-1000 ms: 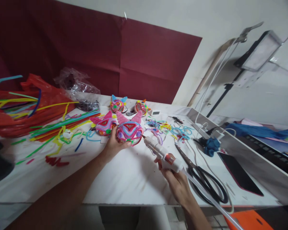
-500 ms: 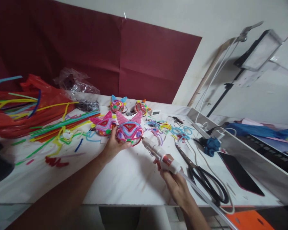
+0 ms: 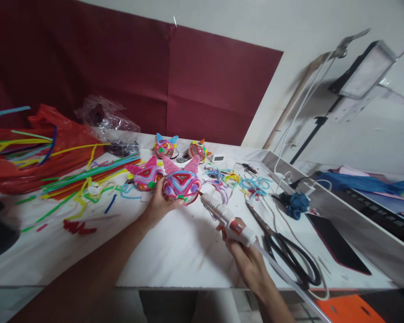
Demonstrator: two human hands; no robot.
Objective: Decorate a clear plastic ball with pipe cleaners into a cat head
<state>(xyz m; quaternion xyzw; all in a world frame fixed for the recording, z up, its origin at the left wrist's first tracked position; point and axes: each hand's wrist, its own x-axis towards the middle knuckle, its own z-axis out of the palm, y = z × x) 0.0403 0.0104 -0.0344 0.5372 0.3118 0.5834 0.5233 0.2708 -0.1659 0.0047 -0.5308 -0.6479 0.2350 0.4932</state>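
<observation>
My left hand (image 3: pixel 157 205) grips the lower left edge of a round pipe-cleaner mask (image 3: pixel 182 183) with two pink ears, holding it tilted up off the white table (image 3: pixel 175 251). My right hand (image 3: pixel 245 258) is closed round the handle of a white glue gun (image 3: pixel 227 218). The gun's nozzle touches the mask's right edge. A clear glue stick trails from the back of the gun toward the lower right.
Three more finished masks (image 3: pixel 145 176) lie behind. Loose pipe cleaners (image 3: pixel 87 177) and a red bag (image 3: pixel 37 152) fill the left. Black scissors (image 3: pixel 286 251), coiled pieces (image 3: pixel 252 185), a dark phone (image 3: pixel 336 244) and cables lie to the right. A maroon backdrop stands behind.
The glue gun's nozzle moved slightly left, up to the mask's right edge, and has stayed there. The left hand and mask have not moved.
</observation>
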